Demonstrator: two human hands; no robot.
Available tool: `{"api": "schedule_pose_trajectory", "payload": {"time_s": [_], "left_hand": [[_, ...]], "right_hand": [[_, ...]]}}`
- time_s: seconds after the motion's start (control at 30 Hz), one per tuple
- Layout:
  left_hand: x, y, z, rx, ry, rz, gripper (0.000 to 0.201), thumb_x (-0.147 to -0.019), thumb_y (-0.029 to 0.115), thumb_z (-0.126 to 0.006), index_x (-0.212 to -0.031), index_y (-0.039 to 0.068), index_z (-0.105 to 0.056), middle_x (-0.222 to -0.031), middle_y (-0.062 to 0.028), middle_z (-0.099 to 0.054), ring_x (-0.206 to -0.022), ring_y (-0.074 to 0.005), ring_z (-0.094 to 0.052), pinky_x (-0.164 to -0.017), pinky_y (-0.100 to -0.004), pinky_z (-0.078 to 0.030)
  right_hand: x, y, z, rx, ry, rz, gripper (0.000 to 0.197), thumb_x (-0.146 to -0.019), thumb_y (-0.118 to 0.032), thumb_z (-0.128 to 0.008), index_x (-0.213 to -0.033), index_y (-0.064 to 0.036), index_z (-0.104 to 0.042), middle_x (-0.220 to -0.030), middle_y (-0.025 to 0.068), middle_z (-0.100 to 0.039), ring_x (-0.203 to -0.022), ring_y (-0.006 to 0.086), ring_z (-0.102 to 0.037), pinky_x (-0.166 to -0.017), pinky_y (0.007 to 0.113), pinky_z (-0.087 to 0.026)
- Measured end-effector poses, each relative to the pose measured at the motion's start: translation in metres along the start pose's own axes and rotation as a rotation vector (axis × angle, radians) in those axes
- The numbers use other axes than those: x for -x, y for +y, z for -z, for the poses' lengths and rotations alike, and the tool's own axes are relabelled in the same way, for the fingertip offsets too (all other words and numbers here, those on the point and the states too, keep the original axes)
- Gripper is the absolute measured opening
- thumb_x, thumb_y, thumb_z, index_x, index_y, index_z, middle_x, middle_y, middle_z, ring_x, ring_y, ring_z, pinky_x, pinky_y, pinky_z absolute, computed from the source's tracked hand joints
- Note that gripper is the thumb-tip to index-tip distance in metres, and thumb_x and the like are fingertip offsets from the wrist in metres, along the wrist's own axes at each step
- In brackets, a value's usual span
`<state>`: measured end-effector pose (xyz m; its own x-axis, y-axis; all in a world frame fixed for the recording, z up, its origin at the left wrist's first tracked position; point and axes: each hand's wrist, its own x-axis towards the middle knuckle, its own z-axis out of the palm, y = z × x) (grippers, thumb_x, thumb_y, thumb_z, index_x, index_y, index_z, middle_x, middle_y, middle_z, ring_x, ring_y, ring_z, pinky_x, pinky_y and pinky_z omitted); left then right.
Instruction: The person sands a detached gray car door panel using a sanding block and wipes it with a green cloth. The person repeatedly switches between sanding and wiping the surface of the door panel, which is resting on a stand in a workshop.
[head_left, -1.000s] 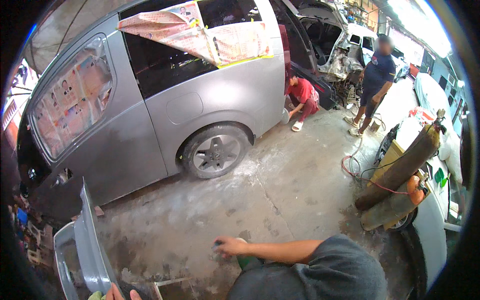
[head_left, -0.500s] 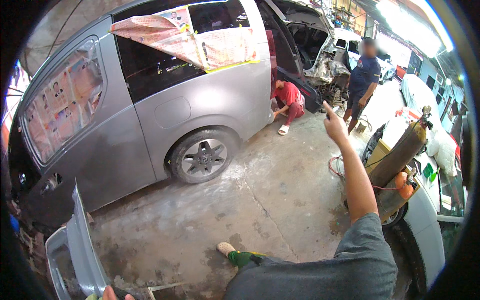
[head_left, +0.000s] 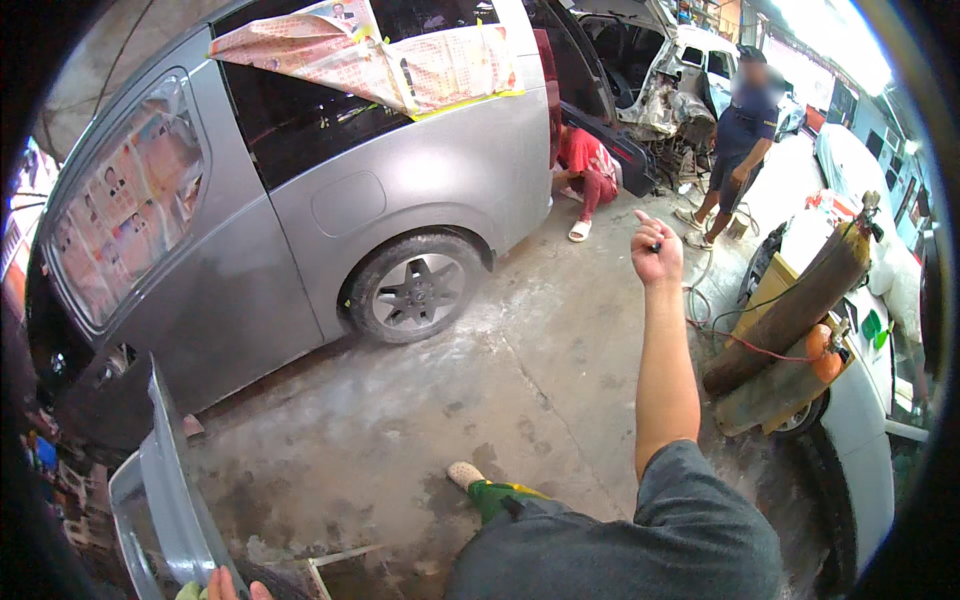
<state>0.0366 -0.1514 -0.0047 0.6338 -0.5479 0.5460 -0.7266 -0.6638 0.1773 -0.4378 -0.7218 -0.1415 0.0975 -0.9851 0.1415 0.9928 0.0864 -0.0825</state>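
Observation:
My right hand (head_left: 656,252) is raised at arm's length over the floor. Its index finger points out to the upper left, while the other fingers curl around a small black object (head_left: 656,248) too small to name. At the lower left edge, the fingers of my left hand (head_left: 225,585) rest over the edge of a grey car body panel (head_left: 172,480), which stands tilted. Most of that hand is cut off by the frame. Something green shows beside the fingers.
A grey van (head_left: 400,190) with paper-masked windows stands on the left. One person in red (head_left: 590,165) squats by its rear; another in dark clothes (head_left: 745,125) stands beyond my hand. Gas cylinders (head_left: 795,310) lean at the right, with hoses near them on the floor.
My right hand has turned over, its curled fingers now facing me, and the black object shows. The standing person has shifted stance. My view has turned slightly; my left hand stays at the panel.

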Motion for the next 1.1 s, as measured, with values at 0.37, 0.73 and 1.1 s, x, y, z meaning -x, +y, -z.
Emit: {"api": "schedule_pose_trajectory", "payload": {"time_s": [0.37, 0.73, 1.1], "left_hand": [[-0.003, 0.004, 0.003, -0.011, 0.014, -0.02, 0.049, -0.103, 0.041, -0.061, -0.126, -0.001, -0.068, -0.131, -0.0199, -0.064, -0.122, -0.0414, -0.057, -0.106, -0.0538, -0.043], [-0.003, 0.003, 0.003, 0.039, 0.038, -0.046, 0.045, -0.103, 0.039, -0.06, -0.127, 0.001, -0.069, -0.132, -0.0197, -0.064, -0.121, -0.0419, -0.057, -0.104, -0.0539, -0.044], [-0.004, 0.0, 0.003, -0.063, -0.054, -0.061, 0.047, -0.104, 0.038, -0.06, -0.133, 0.002, -0.066, -0.142, -0.0216, -0.06, -0.131, -0.0433, -0.051, -0.11, -0.0552, -0.039]], "right_hand": [[-0.034, -0.083, -0.053, 2.685, 0.68, 0.412, 0.069, -0.093, -0.016, -0.05, -0.161, -0.0182, -0.035, -0.121, 0.0312, -0.068, -0.112, 0.0477, -0.067, -0.097, 0.054, -0.051], [0.048, 0.037, 0.1, 2.618, 0.261, 0.195, 0.033, -0.097, -0.026, -0.061, -0.12, -0.0014, -0.061, -0.108, 0.0265, -0.071, -0.1, 0.0469, -0.069, -0.088, 0.055, -0.054], [0.309, 0.346, 0.065, 1.406, -0.71, -1.287, 0.022, -0.101, -0.022, -0.063, -0.108, -0.0029, -0.057, -0.083, 0.0028, -0.063, -0.074, 0.0135, -0.064, -0.064, 0.035, -0.053]]}}
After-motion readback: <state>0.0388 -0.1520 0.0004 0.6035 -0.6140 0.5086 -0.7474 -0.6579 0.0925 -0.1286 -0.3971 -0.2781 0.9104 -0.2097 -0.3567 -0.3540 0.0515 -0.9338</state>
